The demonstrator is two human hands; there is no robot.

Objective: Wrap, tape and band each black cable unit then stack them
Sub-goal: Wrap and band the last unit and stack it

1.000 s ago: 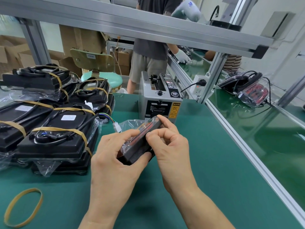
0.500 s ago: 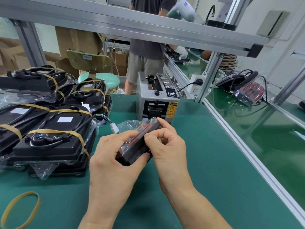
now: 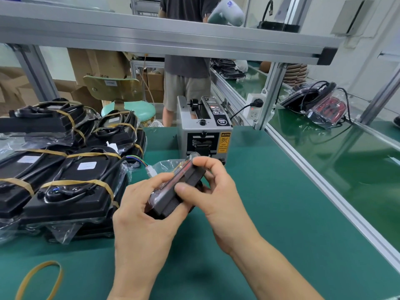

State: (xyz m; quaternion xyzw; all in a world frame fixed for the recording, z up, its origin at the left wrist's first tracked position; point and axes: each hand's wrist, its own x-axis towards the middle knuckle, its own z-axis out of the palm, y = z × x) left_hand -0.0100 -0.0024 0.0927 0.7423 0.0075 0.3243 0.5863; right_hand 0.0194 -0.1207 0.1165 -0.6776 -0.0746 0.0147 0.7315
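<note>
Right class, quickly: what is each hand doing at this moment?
Left hand: closed round the near end of the plastic-wrapped black unit.
Right hand: thumb and fingers curled round the same unit's far end.

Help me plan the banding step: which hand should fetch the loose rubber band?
Left. The rubber band lies near-left on the mat, on the left hand's side; the right hand also grips the unit.

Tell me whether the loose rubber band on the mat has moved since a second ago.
No. The loose rubber band lies at the same spot on the green mat, near the banded stack; only the camera shifted.
</note>
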